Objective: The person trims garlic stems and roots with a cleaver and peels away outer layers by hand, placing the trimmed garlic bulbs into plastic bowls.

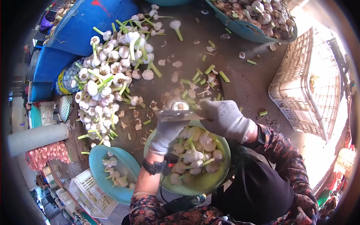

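My left hand (170, 131), in a grey-white glove, is closed around a garlic bulb (180, 106) whose top shows above the fingers. My right hand (227, 118), gloved the same way, is closed on a knife. The knife blade (182, 116) lies across the front of the left hand, close to the bulb. Both hands are above the far rim of a green basin (223, 176) that holds garlic bulbs (193, 155). Cut green stems (224, 76) and bits of skin lie beyond the hands.
Garlic with stems (108, 80) is piled at left beside blue containers (93, 22). A light-blue basin (98, 176) with some bulbs stands at lower left. A teal tub (243, 28) of garlic is at the top right, and a white crate (296, 88) stands at right.
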Motion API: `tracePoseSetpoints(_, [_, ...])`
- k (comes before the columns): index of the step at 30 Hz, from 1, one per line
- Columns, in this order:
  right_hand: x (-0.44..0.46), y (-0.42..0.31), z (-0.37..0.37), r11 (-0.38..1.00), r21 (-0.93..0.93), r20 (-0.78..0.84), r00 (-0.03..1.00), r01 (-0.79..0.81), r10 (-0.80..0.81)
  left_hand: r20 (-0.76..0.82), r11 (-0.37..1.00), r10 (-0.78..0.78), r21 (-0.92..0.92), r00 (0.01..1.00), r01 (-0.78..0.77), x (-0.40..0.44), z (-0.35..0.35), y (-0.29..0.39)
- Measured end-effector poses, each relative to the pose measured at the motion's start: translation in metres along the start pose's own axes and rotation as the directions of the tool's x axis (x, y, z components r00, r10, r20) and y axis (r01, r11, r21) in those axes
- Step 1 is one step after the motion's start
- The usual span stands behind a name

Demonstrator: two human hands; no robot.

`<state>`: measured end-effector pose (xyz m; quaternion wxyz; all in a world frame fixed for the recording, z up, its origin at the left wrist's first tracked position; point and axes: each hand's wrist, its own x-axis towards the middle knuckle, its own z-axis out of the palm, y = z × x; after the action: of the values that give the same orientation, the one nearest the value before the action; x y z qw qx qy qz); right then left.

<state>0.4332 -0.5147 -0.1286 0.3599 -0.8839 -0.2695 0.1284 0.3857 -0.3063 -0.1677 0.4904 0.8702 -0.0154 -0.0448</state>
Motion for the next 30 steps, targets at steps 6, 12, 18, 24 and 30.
tracePoseSetpoints(6, [-0.007, 0.001, -0.004, 0.992, -0.053, 0.035, 0.993, 0.118, -0.116, 0.084, 0.789, 0.384, 0.487, 0.92, -0.374, -0.015, 0.007, 0.001])
tracePoseSetpoints(12, [-0.004, 0.095, 0.016, 0.8, -0.204, -0.147, 0.826, -0.564, 0.545, -0.015, 0.881, -0.089, -0.467, 0.996, 0.072, -0.026, 0.012, 0.054])
tracePoseSetpoints(18, [-0.031, 0.072, 0.012, 0.896, 0.246, -0.106, 0.908, -0.37, 0.404, -0.235, 0.513, -0.425, -0.858, 0.874, 0.019, -0.016, 0.024, 0.021])
tracePoseSetpoints(24, [0.006, 0.004, -0.004, 0.88, 0.471, -0.378, 0.914, 0.055, 0.146, -0.137, 0.099, -0.623, -0.99, 0.77, -0.096, -0.018, 0.042, 0.036])
tracePoseSetpoints(30, [-0.025, 0.053, 0.046, 0.938, 0.227, 0.089, 0.965, -0.262, 0.248, -0.054, 0.29, -0.262, -0.957, 0.964, 0.026, -0.056, -0.003, 0.083])
